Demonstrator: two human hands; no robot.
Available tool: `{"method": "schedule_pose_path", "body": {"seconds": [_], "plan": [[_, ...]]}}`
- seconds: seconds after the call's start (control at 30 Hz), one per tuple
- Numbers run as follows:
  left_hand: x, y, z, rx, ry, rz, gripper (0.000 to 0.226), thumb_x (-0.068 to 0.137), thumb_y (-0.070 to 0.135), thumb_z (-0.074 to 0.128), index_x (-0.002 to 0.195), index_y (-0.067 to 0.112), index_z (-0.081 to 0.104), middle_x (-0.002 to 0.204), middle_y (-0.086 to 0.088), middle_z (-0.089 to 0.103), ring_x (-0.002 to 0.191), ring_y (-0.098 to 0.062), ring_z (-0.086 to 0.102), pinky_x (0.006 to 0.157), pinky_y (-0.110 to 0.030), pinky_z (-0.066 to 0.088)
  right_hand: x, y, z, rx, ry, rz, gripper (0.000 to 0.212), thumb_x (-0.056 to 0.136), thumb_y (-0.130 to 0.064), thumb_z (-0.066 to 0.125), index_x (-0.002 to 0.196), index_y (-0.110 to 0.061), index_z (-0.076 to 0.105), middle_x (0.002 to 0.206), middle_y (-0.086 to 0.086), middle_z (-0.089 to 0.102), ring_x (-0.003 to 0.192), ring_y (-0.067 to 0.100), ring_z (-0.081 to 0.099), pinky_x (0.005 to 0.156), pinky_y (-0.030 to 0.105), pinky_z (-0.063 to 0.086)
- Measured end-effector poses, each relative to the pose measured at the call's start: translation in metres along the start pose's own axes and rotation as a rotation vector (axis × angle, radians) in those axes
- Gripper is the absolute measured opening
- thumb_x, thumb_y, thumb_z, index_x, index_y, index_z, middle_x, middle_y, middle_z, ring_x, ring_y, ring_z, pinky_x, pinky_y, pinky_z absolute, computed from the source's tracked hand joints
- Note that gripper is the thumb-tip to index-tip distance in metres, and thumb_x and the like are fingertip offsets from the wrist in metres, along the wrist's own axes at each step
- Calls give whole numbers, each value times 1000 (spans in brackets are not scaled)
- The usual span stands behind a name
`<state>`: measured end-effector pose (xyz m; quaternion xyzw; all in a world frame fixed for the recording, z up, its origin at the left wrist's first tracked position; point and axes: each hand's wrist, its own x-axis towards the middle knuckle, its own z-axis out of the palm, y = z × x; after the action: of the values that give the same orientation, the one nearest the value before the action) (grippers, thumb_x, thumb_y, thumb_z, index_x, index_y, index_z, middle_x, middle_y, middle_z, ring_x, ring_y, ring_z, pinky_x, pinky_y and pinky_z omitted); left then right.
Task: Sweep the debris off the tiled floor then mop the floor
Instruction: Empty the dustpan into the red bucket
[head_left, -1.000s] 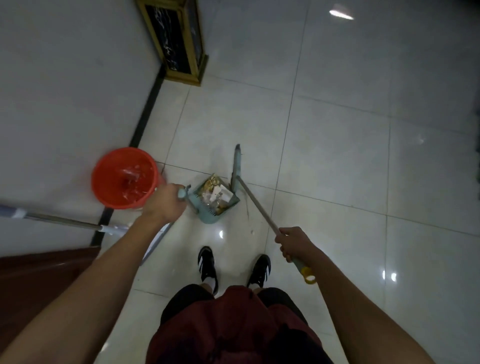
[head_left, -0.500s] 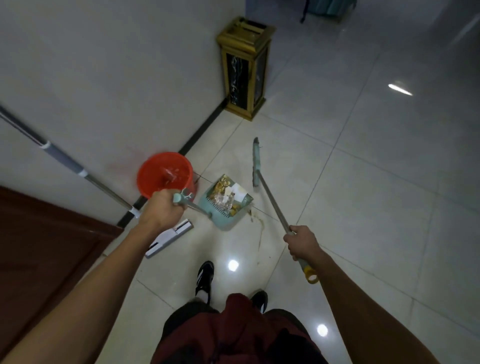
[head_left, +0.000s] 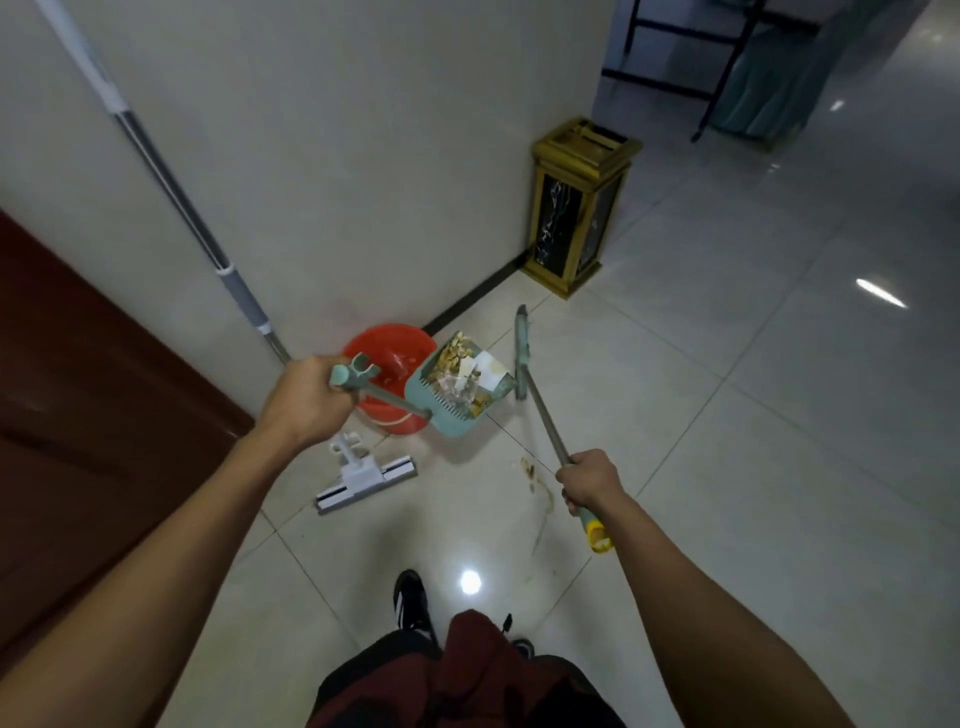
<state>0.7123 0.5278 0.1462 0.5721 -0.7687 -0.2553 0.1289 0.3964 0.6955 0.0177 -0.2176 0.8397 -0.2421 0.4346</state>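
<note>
You stand on a glossy tiled floor (head_left: 779, 415) beside a pale wall. Your left hand (head_left: 306, 400) is curled tightly around the top of a teal dustpan (head_left: 457, 395) handle, holding the pan above the floor with its tray roughly level, probably so the load stays in. The tray holds debris (head_left: 460, 366): yellowish scraps, crumpled wrappers and a white paper. The dustpan's long axis runs from your left hand toward the right and away from you, its open mouth facing the far right, toward a gold and black bin (head_left: 571, 208) standing against the wall.

Your right hand (head_left: 589, 480) is closed around the broom (head_left: 540, 410) handle near its yellow end. The broom's long axis slants away from you and slightly left, its narrow head just beside the pan's mouth.

An orange bucket (head_left: 387, 343) sits by the wall behind the dustpan. A mop (head_left: 363, 473) leans on the wall, its flat head on the floor near your feet, likely parked for later. A few crumbs and a smear (head_left: 535, 483) remain on the tiles by your right hand.
</note>
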Motion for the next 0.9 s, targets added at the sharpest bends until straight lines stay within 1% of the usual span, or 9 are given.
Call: {"method": "schedule_pose_path", "body": {"seconds": [0.1,0.2,0.3,0.4,0.5,0.6,0.73,0.83,0.9], "plan": [[-7,-11,-17,-40,60,-37,7,79,20,76,86,17,76,78,0,74,77,-23,69,73,-39,57,8,-16,10,-25,-10,-17,11,78,-1,58,71,-1,66,52,19,62,43,28,57,52,37,56],[-15,-21,-33,-75,104,-80,9,80,25,77,87,20,76,79,2,74,77,-21,69,72,-38,57,11,-32,21,-36,-37,-30,10,78,1,58,76,5,67,50,18,60,41,28,56,48,34,54],[-21,-29,-49,-62,162,-107,4,80,20,75,84,22,75,78,5,74,77,-19,69,71,-38,58,13,-47,34,-39,-49,-51,11,81,2,58,83,7,67,55,19,61,39,28,56,46,31,51],[-28,-33,-66,-62,198,-147,3,81,18,74,81,21,74,76,3,72,76,-21,68,69,-39,58,13,-60,46,-71,-64,-81,10,81,2,58,83,6,67,55,18,62,38,27,56,45,30,51],[-33,-43,-78,-56,225,-175,1,80,23,74,79,23,73,75,3,72,76,-25,68,70,-42,59,15,-71,57,-100,-73,-100,10,82,1,59,83,7,67,54,18,62,37,27,57,45,31,52],[-37,-49,-84,-65,244,-210,5,81,30,73,79,26,71,76,4,71,76,-26,68,71,-42,59,17,-79,67,-143,-86,-117,11,82,0,59,81,6,68,50,16,62,37,26,58,45,31,53],[-39,-52,-85,1,246,-229,3,84,27,71,82,28,70,79,6,70,77,-24,68,70,-42,60,17,-90,81,-157,-91,-123,11,85,1,60,85,8,68,61,21,65,36,26,57,42,27,48],[-40,-53,-81,50,238,-249,11,85,22,65,84,32,69,81,7,69,76,-22,68,67,-41,61,18,-102,96,-143,-76,-116,9,85,2,61,88,10,65,71,24,66,36,26,59,39,26,47],[-42,-53,-79,89,230,-247,15,85,18,62,83,32,67,81,7,69,76,-24,67,66,-40,60,19,-109,104,-121,-75,-112,9,85,3,61,89,11,64,76,26,66,38,28,59,40,28,48]]}}
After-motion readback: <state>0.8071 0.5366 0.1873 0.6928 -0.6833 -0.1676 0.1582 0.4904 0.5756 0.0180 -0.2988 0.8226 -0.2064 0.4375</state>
